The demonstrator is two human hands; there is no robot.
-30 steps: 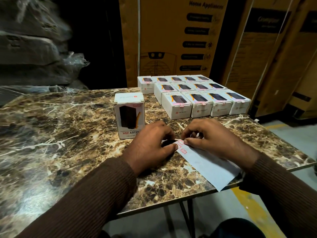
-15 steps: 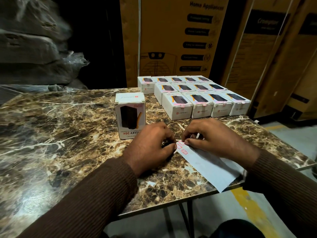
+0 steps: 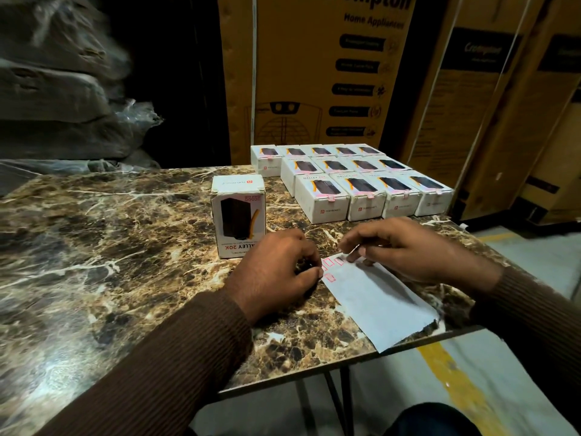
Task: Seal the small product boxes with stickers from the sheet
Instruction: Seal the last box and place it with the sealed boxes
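Note:
A white sticker sheet point(image 3: 380, 302) lies slantwise near the table's front edge, with small red stickers point(image 3: 329, 264) at its far left end. My left hand point(image 3: 276, 273) has curled fingers and pins that end's corner between thumb and fingers. My right hand point(image 3: 401, 247) hovers over the same end, thumb and forefinger pinching a sticker at the sheet. One white product box point(image 3: 238, 215) stands upright just beyond my left hand, untouched. Several more boxes point(image 3: 361, 184) lie flat in rows behind, with pink stickers on their front flaps.
The marble-patterned table point(image 3: 94, 240) ends close to my right arm, with floor and a yellow line point(image 3: 456, 372) below. Tall cardboard appliance cartons point(image 3: 314, 73) stand behind the table. Wrapped bundles point(image 3: 56, 89) are stacked at the back left.
My right hand has lifted slightly off the sheet and shifted right, its fingertips now pinching at the sticker end. My left hand has stayed on the corner.

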